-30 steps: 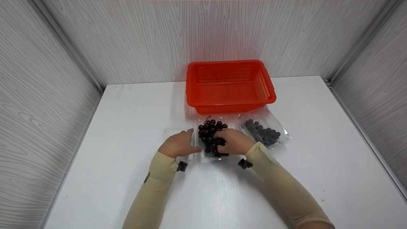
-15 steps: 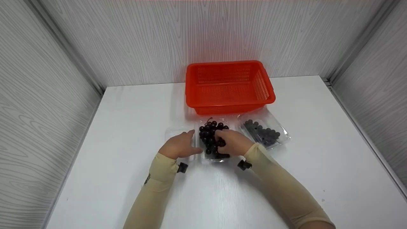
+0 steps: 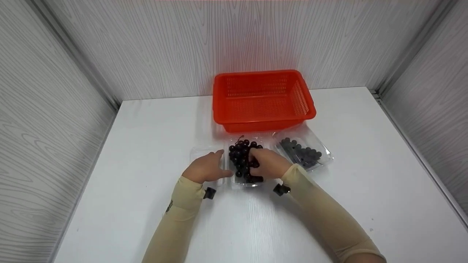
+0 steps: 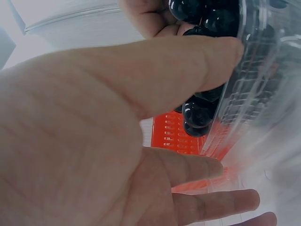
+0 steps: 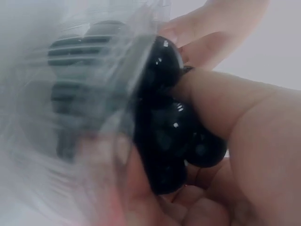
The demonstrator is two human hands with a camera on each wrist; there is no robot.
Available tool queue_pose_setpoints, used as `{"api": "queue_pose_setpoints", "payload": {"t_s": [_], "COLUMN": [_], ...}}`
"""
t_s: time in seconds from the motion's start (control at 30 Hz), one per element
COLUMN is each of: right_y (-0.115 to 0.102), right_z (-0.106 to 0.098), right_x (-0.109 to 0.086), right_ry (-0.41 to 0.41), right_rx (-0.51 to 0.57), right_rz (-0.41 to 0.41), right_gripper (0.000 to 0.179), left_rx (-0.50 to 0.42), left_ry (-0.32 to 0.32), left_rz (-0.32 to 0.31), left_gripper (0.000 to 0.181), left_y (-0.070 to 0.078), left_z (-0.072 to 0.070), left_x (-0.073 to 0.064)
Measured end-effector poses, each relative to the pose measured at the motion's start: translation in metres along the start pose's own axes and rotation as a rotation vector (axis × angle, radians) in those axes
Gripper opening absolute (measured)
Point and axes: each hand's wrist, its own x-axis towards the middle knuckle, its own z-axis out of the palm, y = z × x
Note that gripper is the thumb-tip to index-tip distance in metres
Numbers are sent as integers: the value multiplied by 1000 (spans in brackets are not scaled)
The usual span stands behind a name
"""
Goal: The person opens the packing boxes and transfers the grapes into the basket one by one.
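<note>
In the box (image 3: 246, 185), the right hand (image 3: 270, 163) pinches grapes (image 3: 238, 153); beside it, the left hand (image 3: 204, 167) is spread; sleeve print (image 3: 169, 206) illegible.

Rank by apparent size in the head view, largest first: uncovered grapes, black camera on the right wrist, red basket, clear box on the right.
1. Red basket
2. Clear box
3. Uncovered grapes, partly hidden by the right hand
4. Black camera
</note>
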Motion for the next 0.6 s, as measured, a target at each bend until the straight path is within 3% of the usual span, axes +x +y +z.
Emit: {"api": "queue_pose_setpoints", "payload": {"t_s": [0.33, 0.6], "right_y": [12, 14], "right_z": [-6, -8], "right_x": [4, 6], "right_ry": [-24, 0], "right_rx": [109, 146], "right_rz": [-5, -48], "right_gripper": [20, 19], "left_rx": [18, 17], "left_ry": [12, 31], "left_rz": [27, 13], "left_gripper": [94, 94], "left_y": [1, 0], "left_z": [0, 0], "left_x": [1, 0]}}
